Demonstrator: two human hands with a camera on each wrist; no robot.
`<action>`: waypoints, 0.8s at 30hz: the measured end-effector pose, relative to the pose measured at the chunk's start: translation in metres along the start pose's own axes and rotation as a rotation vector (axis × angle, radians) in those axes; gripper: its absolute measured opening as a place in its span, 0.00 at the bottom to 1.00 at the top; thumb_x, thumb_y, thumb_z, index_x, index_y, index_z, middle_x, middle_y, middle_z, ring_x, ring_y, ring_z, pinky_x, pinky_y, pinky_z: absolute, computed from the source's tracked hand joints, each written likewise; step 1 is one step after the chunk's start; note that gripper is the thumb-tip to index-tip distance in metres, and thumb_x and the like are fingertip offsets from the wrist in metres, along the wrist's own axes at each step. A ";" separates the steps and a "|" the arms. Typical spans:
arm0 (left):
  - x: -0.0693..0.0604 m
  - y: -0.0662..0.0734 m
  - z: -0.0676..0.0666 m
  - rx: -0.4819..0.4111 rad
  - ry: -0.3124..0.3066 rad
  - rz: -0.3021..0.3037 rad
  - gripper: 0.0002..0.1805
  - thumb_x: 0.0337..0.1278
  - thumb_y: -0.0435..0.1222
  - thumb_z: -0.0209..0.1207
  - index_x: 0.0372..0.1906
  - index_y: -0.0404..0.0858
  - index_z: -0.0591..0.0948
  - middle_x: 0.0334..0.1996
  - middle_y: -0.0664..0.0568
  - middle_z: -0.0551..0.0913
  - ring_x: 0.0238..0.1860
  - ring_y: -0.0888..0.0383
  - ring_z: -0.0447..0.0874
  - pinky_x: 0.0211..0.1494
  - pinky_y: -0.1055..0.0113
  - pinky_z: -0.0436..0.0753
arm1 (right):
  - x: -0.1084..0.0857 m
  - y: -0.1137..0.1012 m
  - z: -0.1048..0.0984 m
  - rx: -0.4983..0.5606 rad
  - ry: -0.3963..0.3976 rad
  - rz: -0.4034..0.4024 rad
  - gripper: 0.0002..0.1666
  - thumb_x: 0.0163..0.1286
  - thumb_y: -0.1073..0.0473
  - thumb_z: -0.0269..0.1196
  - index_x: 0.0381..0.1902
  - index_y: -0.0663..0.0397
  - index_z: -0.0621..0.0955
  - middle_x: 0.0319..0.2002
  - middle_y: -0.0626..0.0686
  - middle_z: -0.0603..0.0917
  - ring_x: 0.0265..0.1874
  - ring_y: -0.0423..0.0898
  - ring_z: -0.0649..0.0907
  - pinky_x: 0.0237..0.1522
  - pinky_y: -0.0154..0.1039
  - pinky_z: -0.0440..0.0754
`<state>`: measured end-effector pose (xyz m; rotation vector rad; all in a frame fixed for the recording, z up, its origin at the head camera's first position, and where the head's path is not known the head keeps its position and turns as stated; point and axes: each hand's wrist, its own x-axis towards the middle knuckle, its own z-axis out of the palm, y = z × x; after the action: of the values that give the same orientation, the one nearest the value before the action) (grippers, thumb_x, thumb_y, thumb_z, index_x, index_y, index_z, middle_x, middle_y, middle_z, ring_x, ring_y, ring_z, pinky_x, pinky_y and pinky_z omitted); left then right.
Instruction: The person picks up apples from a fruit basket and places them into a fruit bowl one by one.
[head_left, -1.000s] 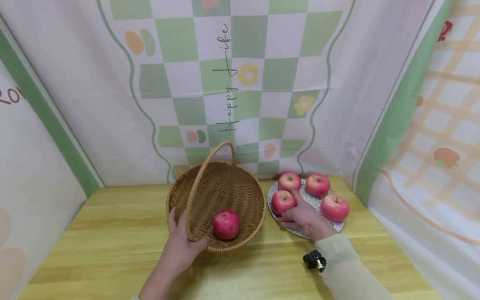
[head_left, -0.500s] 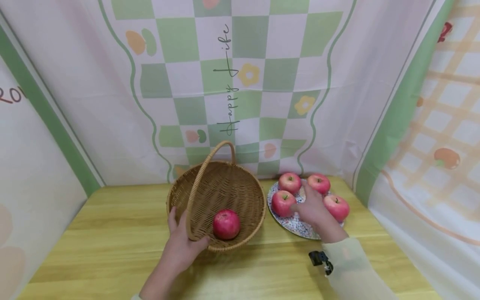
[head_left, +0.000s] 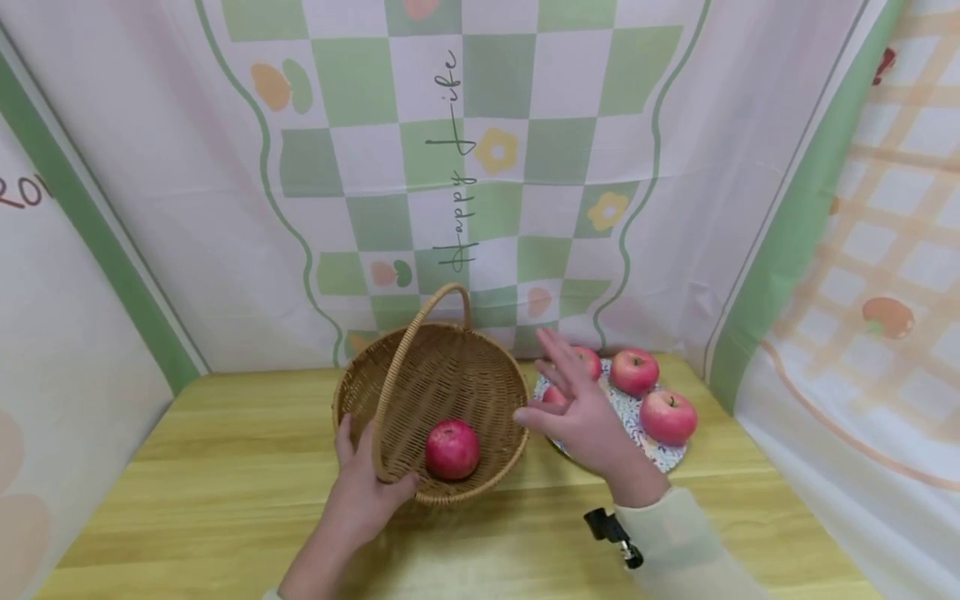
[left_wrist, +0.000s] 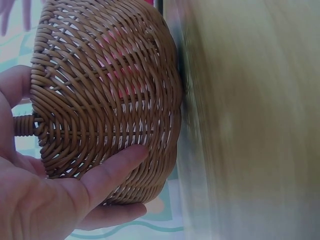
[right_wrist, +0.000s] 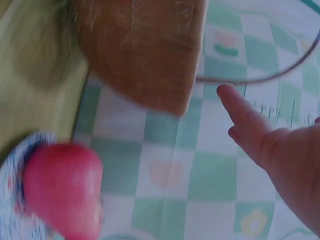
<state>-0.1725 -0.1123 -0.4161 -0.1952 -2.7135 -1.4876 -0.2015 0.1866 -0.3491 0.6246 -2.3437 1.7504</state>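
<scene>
A round wicker basket [head_left: 480, 358] with a tall arched handle stands on the table, holding one dark red round fruit [head_left: 452, 449]. My left hand [head_left: 363, 492] grips its near left rim at the handle's base; the left wrist view shows fingers [left_wrist: 112, 172] against the outer weave. Just right of the basket, my right hand [head_left: 588, 421] is raised with fingers spread and nothing in it. Under and beyond that hand lies a patterned plate [head_left: 663, 457] bearing several pink-red apples, among them a front right apple [head_left: 669, 418] and a back right apple [head_left: 634, 372]. The hand partly covers the two left ones.
The light wooden table [head_left: 225, 467] ends at a checked cloth backdrop [head_left: 491, 208]. Cloth also hangs along the left and right sides. A small black device [head_left: 611, 533] is strapped at the right sleeve.
My right hand has moved from the front left apple across the plate's middle, then back left toward the basket with fingers spread. The left hand and basket have stayed put.
</scene>
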 end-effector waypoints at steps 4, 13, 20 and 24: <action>0.001 -0.001 0.001 0.002 0.005 0.005 0.55 0.52 0.39 0.72 0.80 0.47 0.51 0.76 0.37 0.25 0.47 0.33 0.81 0.39 0.50 0.85 | 0.002 -0.001 0.026 0.072 -0.079 -0.051 0.59 0.59 0.64 0.74 0.79 0.28 0.56 0.79 0.38 0.45 0.74 0.59 0.55 0.54 0.47 0.79; 0.001 0.000 0.002 -0.010 -0.019 -0.016 0.54 0.54 0.38 0.70 0.80 0.49 0.49 0.76 0.39 0.23 0.31 0.49 0.83 0.33 0.58 0.84 | 0.007 0.013 0.070 -0.158 -0.173 -0.036 0.56 0.58 0.52 0.76 0.79 0.32 0.59 0.79 0.40 0.45 0.73 0.55 0.58 0.56 0.56 0.77; 0.001 0.000 0.003 -0.008 -0.039 -0.036 0.55 0.55 0.37 0.69 0.81 0.44 0.47 0.76 0.42 0.21 0.21 0.58 0.77 0.24 0.66 0.79 | 0.013 0.014 0.081 -0.295 -0.228 0.026 0.59 0.54 0.42 0.77 0.77 0.21 0.56 0.79 0.42 0.42 0.75 0.56 0.51 0.64 0.63 0.64; 0.001 0.000 0.003 0.002 -0.038 -0.026 0.55 0.55 0.37 0.69 0.81 0.44 0.47 0.76 0.42 0.21 0.21 0.58 0.77 0.23 0.65 0.79 | 0.015 0.016 0.084 -0.329 -0.254 0.045 0.60 0.53 0.45 0.78 0.77 0.21 0.57 0.79 0.42 0.42 0.74 0.57 0.53 0.63 0.59 0.67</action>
<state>-0.1737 -0.1100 -0.4178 -0.1913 -2.7570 -1.5036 -0.2114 0.1076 -0.3836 0.7799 -2.7522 1.3182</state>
